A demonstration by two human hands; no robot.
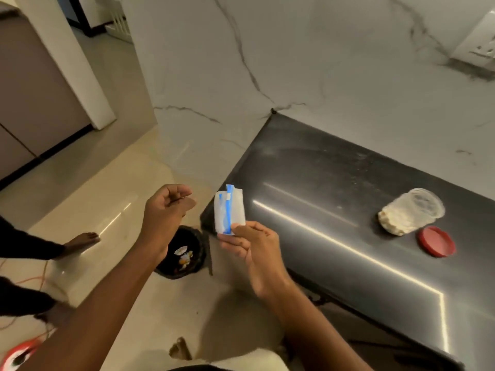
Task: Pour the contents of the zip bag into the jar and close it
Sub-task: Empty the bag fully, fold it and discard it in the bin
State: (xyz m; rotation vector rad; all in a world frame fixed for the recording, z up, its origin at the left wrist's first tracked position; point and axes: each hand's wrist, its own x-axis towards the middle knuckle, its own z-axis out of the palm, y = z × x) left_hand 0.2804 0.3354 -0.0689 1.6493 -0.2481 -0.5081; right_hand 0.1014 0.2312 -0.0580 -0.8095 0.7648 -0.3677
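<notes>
Our right hand (pixel 251 247) pinches the folded, thin plastic zip bag (pixel 229 208) at the near left tabletop (pixel 334 183) edge. Our left hand (pixel 167 207) is loosely curled, empty. The clear jar (pixel 412 214) stands uncovered on glossy dark stone, red round lid (pixel 436 241) beside it.

Dim warm light; glare streaks on countertop (pixel 348 210); slight blur, wide-angle edge distortion.
</notes>
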